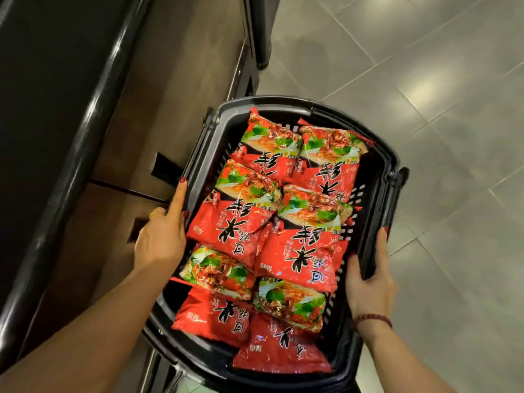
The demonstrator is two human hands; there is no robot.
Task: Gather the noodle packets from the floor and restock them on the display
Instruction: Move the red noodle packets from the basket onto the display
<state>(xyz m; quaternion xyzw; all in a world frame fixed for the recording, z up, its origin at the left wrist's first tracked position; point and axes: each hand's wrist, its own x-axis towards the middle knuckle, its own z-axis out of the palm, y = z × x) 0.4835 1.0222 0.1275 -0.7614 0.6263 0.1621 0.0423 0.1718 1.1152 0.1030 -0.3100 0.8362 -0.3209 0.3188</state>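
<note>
A black plastic shopping basket [377,154] fills the middle of the view, held above the floor. Several red noodle packets [306,251] with black lettering and a noodle picture lie flat inside it in two rows. My left hand [161,236] grips the basket's left rim, its index finger stretched along the edge. My right hand [368,282] grips the right rim, thumb over the folded handle and fingers wrapped under it.
A dark display unit with a brown panel [158,109] and a black rounded rail [85,137] runs along the left, close to the basket. Grey tiled floor [439,80] spreads to the right and behind.
</note>
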